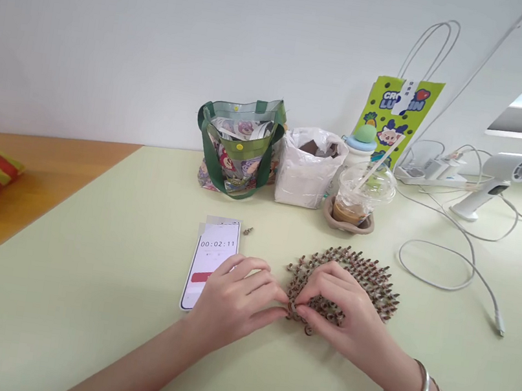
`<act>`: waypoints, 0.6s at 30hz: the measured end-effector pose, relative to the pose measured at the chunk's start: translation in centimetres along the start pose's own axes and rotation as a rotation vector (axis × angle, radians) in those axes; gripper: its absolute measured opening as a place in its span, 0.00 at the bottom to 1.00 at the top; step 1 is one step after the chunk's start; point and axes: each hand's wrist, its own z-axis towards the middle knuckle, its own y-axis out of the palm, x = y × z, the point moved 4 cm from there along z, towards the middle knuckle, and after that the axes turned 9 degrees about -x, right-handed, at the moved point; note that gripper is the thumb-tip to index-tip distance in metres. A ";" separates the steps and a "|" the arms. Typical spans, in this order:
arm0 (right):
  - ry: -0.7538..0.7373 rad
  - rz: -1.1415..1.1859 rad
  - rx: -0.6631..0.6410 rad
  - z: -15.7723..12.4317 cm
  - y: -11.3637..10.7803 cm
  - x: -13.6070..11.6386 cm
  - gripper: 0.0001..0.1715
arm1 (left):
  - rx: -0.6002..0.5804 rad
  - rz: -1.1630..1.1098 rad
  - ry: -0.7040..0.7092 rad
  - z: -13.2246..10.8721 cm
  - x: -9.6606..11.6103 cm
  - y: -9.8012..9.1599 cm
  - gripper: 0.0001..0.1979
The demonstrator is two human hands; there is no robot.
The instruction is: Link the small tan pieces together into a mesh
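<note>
On the table lies a roundish, bumpy brown piece (378, 285) made up of many small bead-like bits; its exact kind does not show. My right hand (347, 306) reaches over its near left part, thumb and forefinger pinched at the left edge. From the left, my left hand (241, 294) meets it there, with thumb and forefinger closed on the same edge. The fingertips of both hands almost touch. Whatever small bit they grip is mostly hidden. Part of the brown piece is covered by my right hand.
A phone (217, 241) showing a running timer lies beside my left hand, with a few tiny brown bits (248, 231) near it. Behind stand a green-trimmed bag (239, 146), a white plastic bag (305, 179) and an iced-drink cup (353, 203). A white cable (458, 287) and handheld fan (493, 184) are at right.
</note>
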 end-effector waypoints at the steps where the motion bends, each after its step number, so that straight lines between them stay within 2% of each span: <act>1: -0.031 -0.015 -0.036 0.0 0.0 -0.2 0.01 | -0.011 0.008 0.009 -0.2 -0.1 0.1 0.05; 4: -0.087 -0.104 -0.136 0.0 0.3 -0.6 0.01 | -0.043 0.046 0.034 -0.6 -0.1 0.3 0.03; 7: -0.088 -0.199 -0.191 -0.1 0.7 -0.8 0.03 | -0.074 0.083 0.048 -0.8 0.0 0.5 0.06; 13: -0.069 -0.279 -0.171 -0.2 1.6 -0.7 0.06 | -0.117 0.058 0.073 -0.8 0.4 0.6 0.05; 18: -0.051 -0.283 -0.209 -0.3 1.5 -0.6 0.04 | -0.094 0.036 0.053 -0.8 0.4 0.6 0.05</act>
